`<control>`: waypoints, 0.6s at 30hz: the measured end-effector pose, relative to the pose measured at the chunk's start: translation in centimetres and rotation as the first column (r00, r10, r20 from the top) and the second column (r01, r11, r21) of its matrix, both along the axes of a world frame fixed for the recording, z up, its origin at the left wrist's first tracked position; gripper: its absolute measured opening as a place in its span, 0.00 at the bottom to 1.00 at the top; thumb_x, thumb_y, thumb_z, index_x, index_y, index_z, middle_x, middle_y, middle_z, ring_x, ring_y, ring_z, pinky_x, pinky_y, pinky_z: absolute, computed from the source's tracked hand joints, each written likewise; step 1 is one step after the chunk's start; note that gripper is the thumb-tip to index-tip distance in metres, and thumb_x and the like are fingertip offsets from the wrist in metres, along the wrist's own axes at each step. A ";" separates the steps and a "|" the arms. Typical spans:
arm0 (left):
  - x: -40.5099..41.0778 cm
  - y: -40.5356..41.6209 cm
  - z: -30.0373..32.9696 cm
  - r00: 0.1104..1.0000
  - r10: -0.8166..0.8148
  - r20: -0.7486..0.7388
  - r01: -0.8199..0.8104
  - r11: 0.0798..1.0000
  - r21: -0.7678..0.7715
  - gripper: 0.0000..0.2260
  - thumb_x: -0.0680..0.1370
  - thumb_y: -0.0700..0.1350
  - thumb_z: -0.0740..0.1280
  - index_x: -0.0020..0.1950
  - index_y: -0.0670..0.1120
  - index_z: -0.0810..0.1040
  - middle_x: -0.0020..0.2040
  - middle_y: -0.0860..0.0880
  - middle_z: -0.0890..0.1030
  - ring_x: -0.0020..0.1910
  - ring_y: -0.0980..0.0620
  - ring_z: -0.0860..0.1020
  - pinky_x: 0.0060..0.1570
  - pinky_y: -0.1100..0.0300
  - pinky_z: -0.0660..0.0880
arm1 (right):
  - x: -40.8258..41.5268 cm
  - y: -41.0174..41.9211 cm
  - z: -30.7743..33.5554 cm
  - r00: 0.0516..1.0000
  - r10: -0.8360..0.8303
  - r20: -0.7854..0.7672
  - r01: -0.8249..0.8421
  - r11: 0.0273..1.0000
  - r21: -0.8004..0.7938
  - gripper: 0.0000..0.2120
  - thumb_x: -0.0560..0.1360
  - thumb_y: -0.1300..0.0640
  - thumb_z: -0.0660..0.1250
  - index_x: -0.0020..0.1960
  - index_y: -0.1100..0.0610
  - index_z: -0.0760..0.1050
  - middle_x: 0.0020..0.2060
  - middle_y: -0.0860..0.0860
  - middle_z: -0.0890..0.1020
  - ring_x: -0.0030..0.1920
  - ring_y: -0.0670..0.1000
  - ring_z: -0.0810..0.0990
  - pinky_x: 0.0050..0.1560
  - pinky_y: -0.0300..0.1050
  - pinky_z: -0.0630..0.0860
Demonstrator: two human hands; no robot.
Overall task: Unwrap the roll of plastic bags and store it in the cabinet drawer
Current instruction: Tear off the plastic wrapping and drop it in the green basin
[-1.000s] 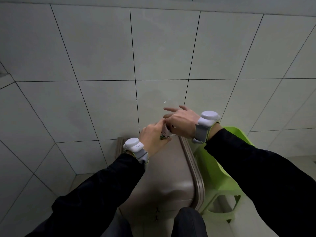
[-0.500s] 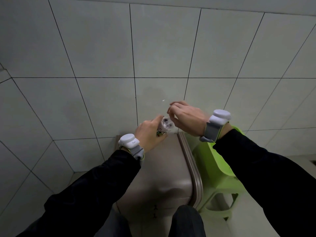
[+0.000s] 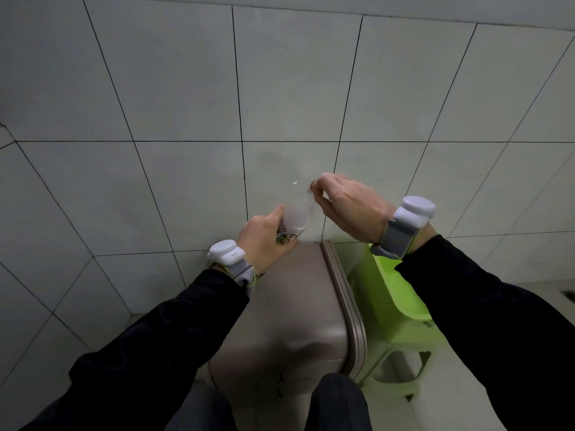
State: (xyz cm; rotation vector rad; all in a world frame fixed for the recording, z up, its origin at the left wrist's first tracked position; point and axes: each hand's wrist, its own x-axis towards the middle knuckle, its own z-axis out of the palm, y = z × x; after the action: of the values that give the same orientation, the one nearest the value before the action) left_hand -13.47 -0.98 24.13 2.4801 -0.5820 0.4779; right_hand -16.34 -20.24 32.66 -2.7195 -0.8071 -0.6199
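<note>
My left hand (image 3: 264, 241) grips a small white roll of plastic bags (image 3: 294, 220) with a printed green and black label, held above the back of the brown cabinet top (image 3: 289, 309). My right hand (image 3: 345, 203) is up and to the right of the roll, its thumb and fingers pinching the clear thin wrapper (image 3: 311, 199) drawn off the roll's upper end. The wrapper is nearly see-through and hard to trace. No drawer is visible in this view.
A grey tiled wall (image 3: 280, 88) stands directly behind the cabinet. A lime green plastic stool (image 3: 395, 309) sits just right of the cabinet on the pale floor. My knees (image 3: 337, 402) are at the bottom edge.
My right hand has pulled away up and to the right from the roll, drawing the clear wrapper out. My left hand has tilted the roll's top toward the right.
</note>
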 end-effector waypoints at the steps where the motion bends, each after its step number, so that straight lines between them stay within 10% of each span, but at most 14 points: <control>1: -0.1 0.0 0.0 1.000 -0.006 0.003 0.006 1.000 -0.006 0.21 0.70 0.55 0.73 0.57 0.48 0.71 0.42 0.46 0.81 0.41 0.40 0.78 0.40 0.51 0.76 | 0.0 0.0 -0.2 1.000 0.018 0.004 -0.018 1.000 0.021 0.03 0.80 0.58 0.56 0.51 0.57 0.68 0.52 0.56 0.80 0.52 0.60 0.77 0.46 0.58 0.77; 6: -0.2 -0.4 0.1 0.998 0.004 0.063 -0.002 1.000 -0.026 0.23 0.69 0.56 0.72 0.60 0.49 0.71 0.43 0.46 0.82 0.42 0.39 0.79 0.40 0.50 0.77 | -0.5 0.1 0.0 0.991 0.114 -0.063 -0.080 0.915 0.396 0.14 0.79 0.49 0.61 0.56 0.59 0.70 0.51 0.53 0.80 0.49 0.51 0.80 0.43 0.44 0.79; 10: -0.6 -1.0 0.3 0.996 0.044 0.078 -0.043 0.999 -0.016 0.24 0.69 0.56 0.72 0.62 0.51 0.71 0.43 0.47 0.83 0.43 0.40 0.80 0.40 0.50 0.77 | -0.7 0.7 -0.3 0.958 0.074 -0.278 0.035 0.929 0.368 0.35 0.67 0.37 0.69 0.68 0.54 0.66 0.54 0.51 0.78 0.47 0.48 0.80 0.48 0.39 0.76; 18: -1.9 -1.7 1.5 0.976 0.155 0.156 -0.173 0.978 0.113 0.22 0.73 0.57 0.69 0.63 0.53 0.68 0.51 0.52 0.81 0.46 0.40 0.80 0.42 0.53 0.75 | -0.6 2.1 -0.9 0.988 -0.153 -0.010 0.144 0.901 0.410 0.13 0.71 0.55 0.74 0.54 0.55 0.77 0.39 0.48 0.83 0.37 0.48 0.81 0.43 0.42 0.78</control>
State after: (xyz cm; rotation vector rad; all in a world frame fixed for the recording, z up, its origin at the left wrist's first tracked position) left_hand -15.37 -2.70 25.61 2.6428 -0.4782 0.7123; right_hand -16.96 -18.11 31.78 -2.4005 -0.4138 -0.7569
